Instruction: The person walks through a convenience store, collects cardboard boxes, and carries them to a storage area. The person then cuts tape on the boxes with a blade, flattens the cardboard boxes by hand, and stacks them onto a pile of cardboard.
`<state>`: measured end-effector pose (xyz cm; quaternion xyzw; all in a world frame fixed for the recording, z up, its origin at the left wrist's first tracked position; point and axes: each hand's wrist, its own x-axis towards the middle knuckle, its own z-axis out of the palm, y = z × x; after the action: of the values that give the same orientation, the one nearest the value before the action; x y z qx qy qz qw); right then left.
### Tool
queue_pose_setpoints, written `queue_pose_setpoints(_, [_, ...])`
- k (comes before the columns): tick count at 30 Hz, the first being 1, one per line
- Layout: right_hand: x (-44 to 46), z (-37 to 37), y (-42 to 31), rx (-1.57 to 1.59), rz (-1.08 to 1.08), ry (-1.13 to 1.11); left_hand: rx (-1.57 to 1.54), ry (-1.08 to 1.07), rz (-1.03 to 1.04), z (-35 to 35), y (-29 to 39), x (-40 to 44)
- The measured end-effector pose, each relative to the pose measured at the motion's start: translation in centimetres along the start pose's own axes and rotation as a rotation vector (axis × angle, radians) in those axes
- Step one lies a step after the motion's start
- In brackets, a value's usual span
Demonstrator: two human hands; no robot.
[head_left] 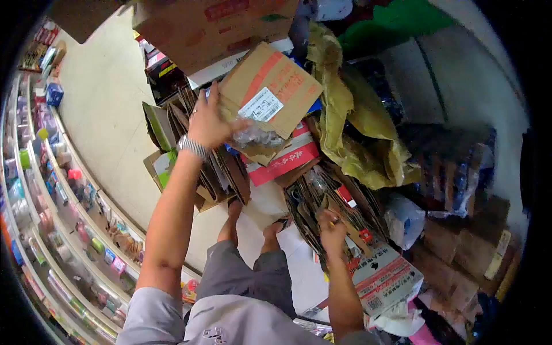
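Note:
My left hand [213,122], with a metal watch [194,146] on the wrist, reaches over a brown cardboard box [287,86] with red print and a white label. Its fingers are spread at the box's near left side, the thumb by crumpled clear plastic [259,135] at the opening. Below the box sits a pink-red carton [290,160]. My right hand [332,230] is closed around a piece of cardboard [357,237] at a stack of flattened cardboard [305,215]; its fingertips are partly hidden. Under that wrist lies a white-and-red printed carton [385,279].
More folded cardboard [221,172] stands upright on the left. A large brown box [213,29] is at the back, and a yellow-green sack [359,132] drapes at the right. Stocked store shelves [75,207] curve along the left. Brown boxes [460,253] pile up at lower right.

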<state>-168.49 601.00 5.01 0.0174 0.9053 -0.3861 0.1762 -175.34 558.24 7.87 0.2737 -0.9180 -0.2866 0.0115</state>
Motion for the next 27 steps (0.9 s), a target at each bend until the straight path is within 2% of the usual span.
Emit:
queue_pose_setpoints(1, [0.0, 1.1, -3.1, 0.007, 0.008, -0.034, -0.178, -0.077, 0.000, 0.3, -1.9, 1.8])
queue_pose_setpoints(2, [-0.2, 2.0, -6.4, 0.071, 0.051, -0.071, -0.165, -0.293, -0.211, -1.8, -1.0, 2.3])
queue_pose_setpoints(3, [-0.4, 2.8, -9.2, 0.137, 0.093, -0.107, -0.234, -0.286, -0.230, -1.0, -2.4, 2.2])
queue_pose_setpoints(4, [-0.2, 3.8, -11.1, 0.148, -0.010, -0.086, -0.300, -0.282, -0.247, 1.0, -4.9, 2.2])
queue_pose_setpoints(5, [0.1, 4.6, -12.7, 0.159, -0.113, -0.058, -0.358, -0.463, -0.274, 2.1, -6.7, 2.1])
queue_pose_setpoints(6, [0.7, 5.3, -14.0, 0.145, -0.155, -0.028, -0.425, -0.418, -0.225, 5.6, -9.7, 1.3])
queue_pose_setpoints(7, [1.1, 6.1, -14.9, 0.128, -0.187, 0.008, -0.441, -0.448, -0.251, 5.3, -9.2, 0.0])
queue_pose_setpoints(8, [2.2, 7.1, -15.3, 0.098, -0.190, 0.057, -0.743, -0.517, -0.310, 5.0, -8.0, -1.0])
queue_pose_setpoints(9, [3.3, 8.2, -15.3, 0.067, -0.189, 0.108, -0.769, -0.477, -0.336, 3.2, -5.3, -1.9])
queue_pose_setpoints(11, [6.6, 10.4, -15.0, -0.024, 0.071, 0.002, -0.679, -0.361, -0.350, 7.6, -6.7, -1.2])
queue_pose_setpoints(13, [9.3, 12.1, -13.9, -0.100, 0.185, -0.023, -0.832, -0.342, -0.239, 10.9, -8.0, -0.5])
queue_pose_setpoints(14, [10.5, 13.2, -13.2, -0.119, 0.148, 0.051, -0.811, -0.387, -0.245, 9.1, -6.6, -1.0])
queue_pose_setpoints(15, [11.3, 14.0, -12.5, -0.144, 0.120, 0.113, -0.781, -0.436, -0.161, 7.9, -6.2, -1.6])
queue_pose_setpoints(17, [12.3, 14.1, -12.1, 0.056, 0.247, -0.108, -0.873, -0.508, -0.125, 7.8, -7.1, -3.9])
queue_pose_setpoints(18, [12.1, 13.3, -12.5, 0.159, 0.354, -0.225, -0.888, -0.558, -0.215, 6.6, -5.8, -5.2])
queue_pose_setpoints(19, [10.9, 12.3, -13.0, 0.185, 0.350, -0.274, -0.893, -0.610, -0.308, 5.0, -4.8, -7.0])
queue_pose_setpoints(20, [9.7, 11.4, -13.5, 0.211, 0.346, -0.323, -1.040, -0.593, -0.319, 4.6, -4.6, -8.8])
queue_pose_setpoints(21, [8.7, 10.4, -13.7, 0.136, 0.218, -0.319, -1.192, -0.554, -0.338, 4.6, -4.6, -10.2])
queue_pose_setpoints(25, [4.5, 8.0, -11.9, 0.128, 0.239, -0.343, -1.133, -0.694, -0.376, 5.4, -4.7, -14.5])
queue_pose_setpoints(27, [3.3, 8.4, -9.9, 0.063, 0.250, -0.381, -1.278, -0.801, -0.428, 7.9, -6.5, -16.2])
